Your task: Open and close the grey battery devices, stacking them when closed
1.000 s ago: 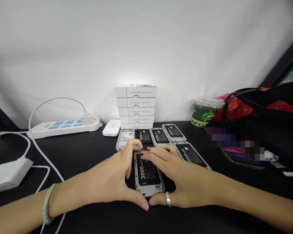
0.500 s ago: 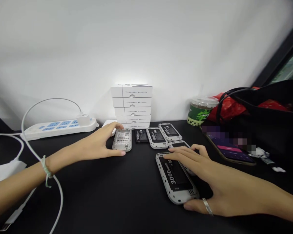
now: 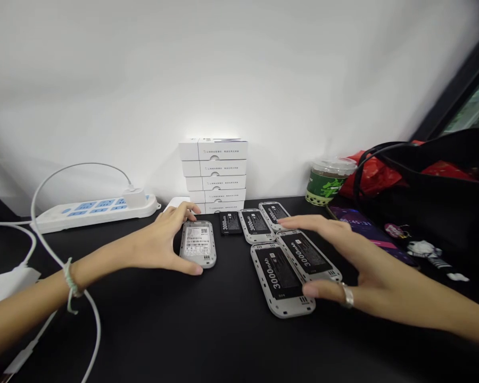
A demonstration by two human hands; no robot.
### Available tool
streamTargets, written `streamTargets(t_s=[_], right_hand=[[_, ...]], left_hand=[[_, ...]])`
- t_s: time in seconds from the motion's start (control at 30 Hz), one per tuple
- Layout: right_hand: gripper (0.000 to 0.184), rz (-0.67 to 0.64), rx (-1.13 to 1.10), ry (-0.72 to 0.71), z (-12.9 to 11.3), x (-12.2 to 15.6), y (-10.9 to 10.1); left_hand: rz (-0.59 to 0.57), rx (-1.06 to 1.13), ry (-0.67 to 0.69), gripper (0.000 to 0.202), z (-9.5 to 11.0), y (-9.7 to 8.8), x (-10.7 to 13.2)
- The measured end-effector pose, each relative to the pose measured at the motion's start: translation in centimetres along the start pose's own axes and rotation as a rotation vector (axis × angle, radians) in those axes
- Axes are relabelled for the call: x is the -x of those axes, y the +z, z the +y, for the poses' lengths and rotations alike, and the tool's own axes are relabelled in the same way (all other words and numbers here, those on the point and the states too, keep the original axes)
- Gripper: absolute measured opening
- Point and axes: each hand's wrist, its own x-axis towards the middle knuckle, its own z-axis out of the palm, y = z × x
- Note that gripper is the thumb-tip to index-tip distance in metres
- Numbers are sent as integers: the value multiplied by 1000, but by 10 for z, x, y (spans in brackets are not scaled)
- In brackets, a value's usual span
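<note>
The fingers (image 3: pixel 187 214) of the left hand (image 3: pixel 163 239) are curving over the far end of a labelled battery pack (image 3: pixel 198 244), while its thumb (image 3: pixel 192 268) is resting at the pack's near edge; whether they are gripping or only straddling it cannot be confirmed. This pack is lying directly under the left palm, its long axis running near to far, and the left hand is clearly the nearer hand to it. The fingers of the right hand (image 3: pixel 355 271) are spreading wide and reaching left across two slanted, grey-framed 3000mAh battery packs (image 3: pixel 282 279) (image 3: pixel 307 255), and its ringed finger (image 3: pixel 345 294) is lying to the right of them. Both packs are angled from far left to near right. The left forearm is extending in from the near left, wearing a pale bead bracelet (image 3: pixel 68 282), and the right forearm is entering from the near right. Along the far edge, a small black battery (image 3: pixel 230 223) and two further grey-framed packs (image 3: pixel 256 226) (image 3: pixel 274 213) are sitting in a row. Beyond them, a stack of white boxes (image 3: pixel 213 175) is standing against the wall, with a white power strip (image 3: pixel 91 208) to the left and a bubble tea cup (image 3: pixel 329 181) to the right.
</note>
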Motion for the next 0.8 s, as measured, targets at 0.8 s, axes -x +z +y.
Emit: streamTargets(t_s=[0.8], right_hand=[[78,-282,43,-162,11,-141,42]], left_hand=[[-69,250,49,92,39,30,21]])
